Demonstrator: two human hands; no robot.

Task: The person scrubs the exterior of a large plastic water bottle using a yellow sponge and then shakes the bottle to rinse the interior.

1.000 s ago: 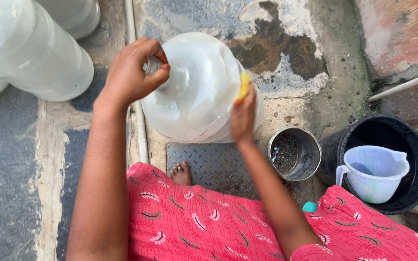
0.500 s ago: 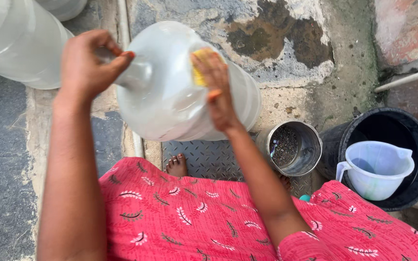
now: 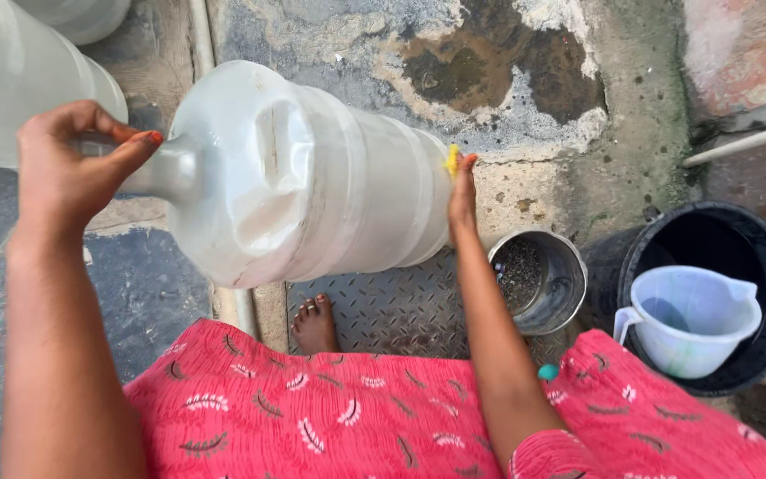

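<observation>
Left hand gripping jug neck, right hand at base

Big jug: translucent plastic, smooth, slightly cloudy. At 4 o'clock from it, dull scuffed metal tin. Further right, glossy black plastic bucket with pale translucent plastic pitcher. Underfoot, matt checker-plate metal; rough, patchy, stained concrete floor. Red printed cloth.
</observation>
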